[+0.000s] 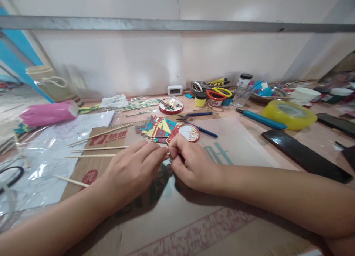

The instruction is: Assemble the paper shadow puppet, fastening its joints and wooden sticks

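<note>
My left hand (135,167) and my right hand (195,161) meet over the cardboard, fingertips almost touching. Both are closed in a pinch around the tip of a thin wooden stick (168,153); most of its length is covered by my left hand. Out past that hand, to the left, lie several similar pale sticks (97,149). Just beyond my fingers are painted cut-out pieces (156,128) in red, yellow and blue. Behind my right hand sits a round red-rimmed dish (181,130) with small gold bits. Pliers with blue handles (201,128) lie behind it.
Cardboard (155,219) under a clear sheet covers the worktop. A dish of beads (171,105), a small clock (175,90), scissors (219,94) and paint pots (200,99) stand behind. At right are a tape roll (288,115), a blue cutter (260,119) and a black phone (305,154).
</note>
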`<act>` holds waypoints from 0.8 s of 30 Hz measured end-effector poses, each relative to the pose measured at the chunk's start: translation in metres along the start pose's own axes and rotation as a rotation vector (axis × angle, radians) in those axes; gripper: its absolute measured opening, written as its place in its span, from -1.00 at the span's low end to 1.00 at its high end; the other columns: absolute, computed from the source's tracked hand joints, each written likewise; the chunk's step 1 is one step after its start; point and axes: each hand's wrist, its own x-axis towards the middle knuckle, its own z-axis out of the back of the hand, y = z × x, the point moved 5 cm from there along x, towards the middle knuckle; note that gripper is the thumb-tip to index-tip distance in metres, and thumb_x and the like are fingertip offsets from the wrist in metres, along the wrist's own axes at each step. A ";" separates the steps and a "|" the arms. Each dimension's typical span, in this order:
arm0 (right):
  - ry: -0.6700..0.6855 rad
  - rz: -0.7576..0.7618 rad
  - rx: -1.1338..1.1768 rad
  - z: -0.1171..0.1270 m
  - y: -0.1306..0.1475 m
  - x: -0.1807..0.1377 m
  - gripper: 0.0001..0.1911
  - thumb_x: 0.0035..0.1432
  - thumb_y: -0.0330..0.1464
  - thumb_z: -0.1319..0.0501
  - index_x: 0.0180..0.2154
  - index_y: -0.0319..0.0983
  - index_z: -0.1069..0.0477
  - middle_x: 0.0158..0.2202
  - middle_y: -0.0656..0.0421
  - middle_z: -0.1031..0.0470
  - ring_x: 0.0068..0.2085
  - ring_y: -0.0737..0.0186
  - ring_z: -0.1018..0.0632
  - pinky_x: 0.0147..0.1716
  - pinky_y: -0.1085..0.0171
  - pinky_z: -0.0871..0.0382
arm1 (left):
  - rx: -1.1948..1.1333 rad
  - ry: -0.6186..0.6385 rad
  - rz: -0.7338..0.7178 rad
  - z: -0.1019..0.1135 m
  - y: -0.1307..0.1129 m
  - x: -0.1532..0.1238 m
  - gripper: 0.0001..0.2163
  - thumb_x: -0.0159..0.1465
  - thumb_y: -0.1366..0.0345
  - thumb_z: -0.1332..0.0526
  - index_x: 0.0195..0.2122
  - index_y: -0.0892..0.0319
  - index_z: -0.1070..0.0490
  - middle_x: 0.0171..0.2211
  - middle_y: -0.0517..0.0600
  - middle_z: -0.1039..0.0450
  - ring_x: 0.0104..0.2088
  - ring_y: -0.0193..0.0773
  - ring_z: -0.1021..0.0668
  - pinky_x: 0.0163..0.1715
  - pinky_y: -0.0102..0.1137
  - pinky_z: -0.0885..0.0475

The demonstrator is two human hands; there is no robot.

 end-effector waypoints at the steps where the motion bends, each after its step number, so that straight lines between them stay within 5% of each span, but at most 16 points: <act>1: -0.004 0.018 -0.010 0.000 0.001 0.000 -0.86 0.07 -0.49 -0.02 -0.33 -0.15 -0.09 -0.47 0.27 -0.27 -0.51 0.28 -0.28 -0.49 0.30 -0.02 | -0.020 0.002 0.023 -0.001 0.000 0.001 -0.89 0.37 0.45 -0.09 -0.17 0.23 -0.39 -0.27 0.02 -0.53 -0.32 -0.17 -0.51 -0.33 -0.28 -0.43; 7: -0.005 0.033 -0.016 0.000 0.001 0.000 -0.85 0.05 -0.50 -0.01 -0.33 -0.15 -0.09 -0.46 0.26 -0.27 -0.49 0.27 -0.27 -0.47 0.28 -0.04 | -0.007 0.031 -0.015 -0.002 -0.002 0.001 -0.86 0.38 0.47 -0.05 -0.21 0.24 -0.40 -0.33 0.03 -0.52 -0.38 -0.18 -0.48 -0.41 -0.30 -0.41; 15: 0.015 -0.270 0.413 -0.014 -0.014 0.002 -0.87 0.07 -0.48 -0.01 -0.36 -0.14 -0.09 -0.46 0.32 -0.15 -0.44 0.31 -0.24 -0.45 0.31 -0.14 | 0.196 -0.014 -0.218 0.009 -0.010 0.001 -0.75 0.41 0.49 0.03 -0.06 0.42 -0.42 -0.29 0.09 -0.58 -0.40 -0.16 -0.54 -0.48 -0.28 -0.42; 24: -0.019 -0.166 0.327 -0.005 -0.011 0.004 -0.84 0.06 -0.50 -0.06 -0.35 -0.15 -0.10 -0.45 0.33 -0.16 -0.46 0.34 -0.23 -0.45 0.32 -0.13 | 0.118 0.042 -0.074 0.003 -0.001 0.001 -0.79 0.40 0.45 -0.01 -0.07 0.32 -0.41 -0.22 0.13 -0.55 -0.35 -0.11 -0.55 -0.47 -0.27 -0.41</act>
